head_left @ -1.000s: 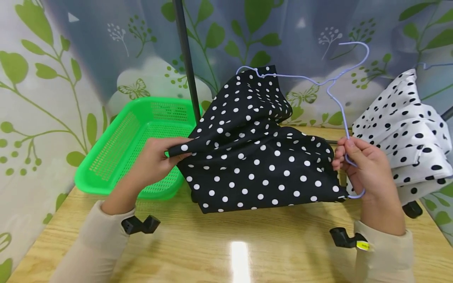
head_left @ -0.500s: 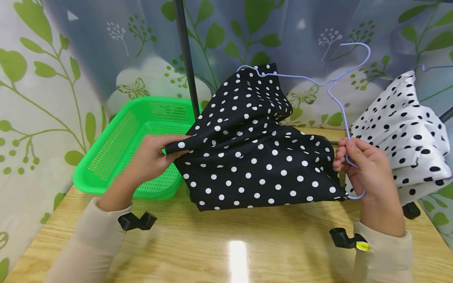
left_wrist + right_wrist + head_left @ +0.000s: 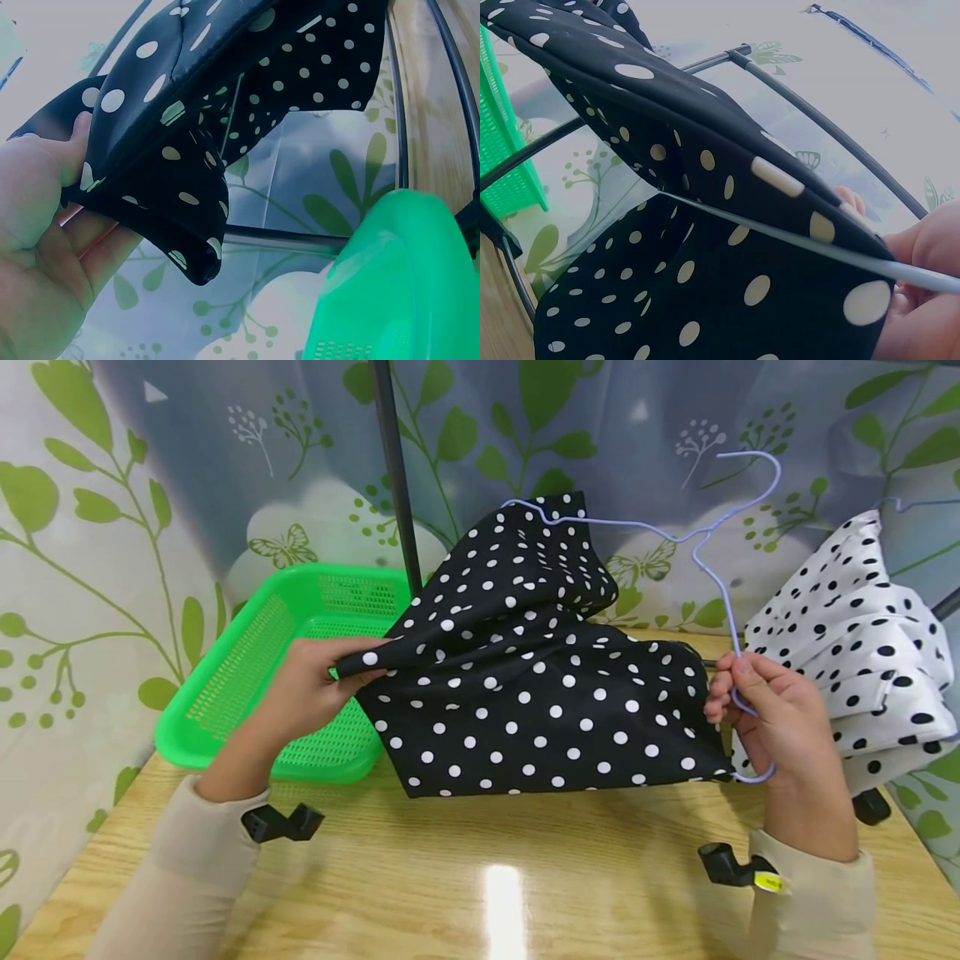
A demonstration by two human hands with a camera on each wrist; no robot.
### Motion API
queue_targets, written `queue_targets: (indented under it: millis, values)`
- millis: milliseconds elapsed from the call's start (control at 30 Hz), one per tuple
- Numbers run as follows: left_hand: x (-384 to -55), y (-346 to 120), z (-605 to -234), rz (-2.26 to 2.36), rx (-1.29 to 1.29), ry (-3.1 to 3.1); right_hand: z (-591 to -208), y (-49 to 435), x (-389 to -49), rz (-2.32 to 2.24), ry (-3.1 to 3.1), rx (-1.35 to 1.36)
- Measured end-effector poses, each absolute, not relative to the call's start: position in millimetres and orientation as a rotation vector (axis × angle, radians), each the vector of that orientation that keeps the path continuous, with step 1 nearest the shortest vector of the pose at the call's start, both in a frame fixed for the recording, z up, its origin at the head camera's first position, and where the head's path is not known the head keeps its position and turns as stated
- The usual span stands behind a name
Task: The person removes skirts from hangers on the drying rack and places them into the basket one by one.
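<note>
"So, what about writing?"

"Just below the right hand, a small yellow label sits at the black wrist camera; its print is too small to read."

"And what else is around?"

"Beyond the left hand stands a green basket, partly covered by that hand and wrist in the head view. A black pole slants down past the left fingertips, on their far side, its lower part hidden by the black dotted cloth. Just to the right of the right hand is a white dotted cloth, its near edge partly behind that hand. A wooden tabletop spreads below both hands, and a leaf-printed curtain stands beyond them."

"Where exactly is the black one?"

"Stretched between the two hands, creased toward the left one, its top corner well above and to the right of those fingertips."

"How do the hands hold?"

"The left keeps a narrow pinch on a folded edge of it, thumb against fingers. The right, fingers curled, grips the lilac wire hanger along its near arm; the other arm reaches leftward to the black cloth's top."

"Does the right touch fabric too?"

"I can't tell; its fingertips are right beside the edge."
</note>
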State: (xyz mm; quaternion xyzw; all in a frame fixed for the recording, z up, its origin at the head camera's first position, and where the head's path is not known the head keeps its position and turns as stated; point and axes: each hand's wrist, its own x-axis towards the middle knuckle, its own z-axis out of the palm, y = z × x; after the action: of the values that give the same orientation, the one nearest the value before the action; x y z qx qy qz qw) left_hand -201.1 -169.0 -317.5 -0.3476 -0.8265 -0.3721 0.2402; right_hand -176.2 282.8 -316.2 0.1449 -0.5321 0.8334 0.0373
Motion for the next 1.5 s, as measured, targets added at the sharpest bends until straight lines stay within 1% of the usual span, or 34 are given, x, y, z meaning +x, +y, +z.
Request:
queue_targets:
  millis: [1500]
  values:
    - [-195.1,-192.0,-316.7,-0.918,-0.837,-2.286,-317.1,281.4,-176.0,2.544,-1.638,0.492]
